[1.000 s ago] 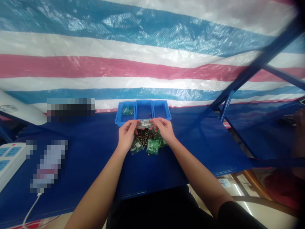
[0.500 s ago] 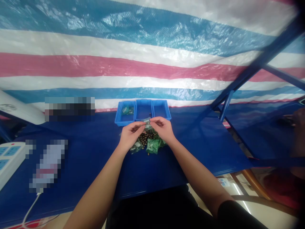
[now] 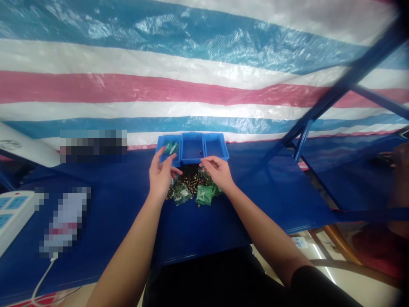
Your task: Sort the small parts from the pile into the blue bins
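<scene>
My left hand (image 3: 160,175) is open with its fingers spread, at the near edge of the left blue bin (image 3: 159,154). Small clear plastic bags (image 3: 172,147) with green on them lie in that bin, just beyond my fingertips. My right hand (image 3: 218,171) is closed in a pinch in front of the middle blue bin (image 3: 188,161); whatever sits between its fingertips is too small to make out. Beneath and between both hands is a heap of small brass-and-dark metal parts (image 3: 191,183). A green bag (image 3: 204,195) and a clear bag (image 3: 181,194) lie at its near side.
One small dark part (image 3: 201,152) is in the middle bin. The right blue bin (image 3: 217,146) stands beside it. On the blue table (image 3: 121,213) at left are a power strip (image 3: 15,213) and a blurred-out device with a white cable (image 3: 43,277). Blue metal bars (image 3: 319,106) rise at right.
My left hand has let go of the small clear bag both hands held and moved left, its fingers spreading. A bag now shows brighter in the left bin. My right hand has barely moved.
</scene>
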`<action>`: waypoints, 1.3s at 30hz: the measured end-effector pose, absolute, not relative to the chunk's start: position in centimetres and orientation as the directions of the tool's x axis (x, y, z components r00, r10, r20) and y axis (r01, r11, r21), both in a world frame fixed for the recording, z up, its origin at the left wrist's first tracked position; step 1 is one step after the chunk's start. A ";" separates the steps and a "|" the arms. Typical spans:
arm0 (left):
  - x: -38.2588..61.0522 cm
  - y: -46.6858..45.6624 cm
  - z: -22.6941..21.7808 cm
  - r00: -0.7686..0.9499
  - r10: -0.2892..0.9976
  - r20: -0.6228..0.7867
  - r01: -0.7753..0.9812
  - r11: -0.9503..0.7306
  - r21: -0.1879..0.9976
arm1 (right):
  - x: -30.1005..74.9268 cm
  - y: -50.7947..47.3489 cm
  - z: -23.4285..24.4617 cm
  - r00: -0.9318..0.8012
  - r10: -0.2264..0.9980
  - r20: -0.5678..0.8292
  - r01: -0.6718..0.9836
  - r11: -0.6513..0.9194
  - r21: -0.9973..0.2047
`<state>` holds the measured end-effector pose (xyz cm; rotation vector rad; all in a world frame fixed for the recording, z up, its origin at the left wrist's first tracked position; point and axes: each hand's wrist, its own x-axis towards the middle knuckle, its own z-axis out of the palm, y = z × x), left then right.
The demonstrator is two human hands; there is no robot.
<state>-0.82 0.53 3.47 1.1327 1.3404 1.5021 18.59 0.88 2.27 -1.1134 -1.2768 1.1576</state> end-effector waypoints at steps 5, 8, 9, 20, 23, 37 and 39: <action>-0.8 0.6 2.9 -0.273 0.956 0.107 0.136 -0.072 0.988 | 18.9 0.9 2.0 -0.018 0.984 0.179 0.147 0.180 -0.973; -0.6 0.5 2.8 -0.239 0.962 0.131 0.198 -0.083 0.977 | 19.2 0.9 1.9 -0.037 0.964 0.263 0.307 0.262 -0.915; -0.5 0.4 2.8 -0.227 0.964 0.137 0.217 -0.087 0.972 | 19.2 0.9 1.8 -0.072 0.953 0.293 0.363 0.299 -0.883; -0.4 0.1 3.0 -0.172 0.969 0.179 0.275 -0.127 0.953 | 18.1 0.6 0.5 -0.379 0.848 0.370 0.685 0.526 -0.504; -0.2 0.1 3.0 -0.163 0.971 0.176 0.276 -0.127 0.953 | 18.0 0.6 0.5 -0.388 0.844 0.370 0.681 0.533 -0.502; -0.3 0.0 2.8 -0.133 0.980 0.149 0.322 -0.100 0.941 | 17.7 0.5 0.6 -0.342 0.860 0.378 0.636 0.508 -0.581; -0.4 0.0 2.7 -0.128 0.981 0.148 0.339 -0.097 0.936 | 17.6 0.3 0.8 -0.287 0.868 0.405 0.581 0.494 -0.647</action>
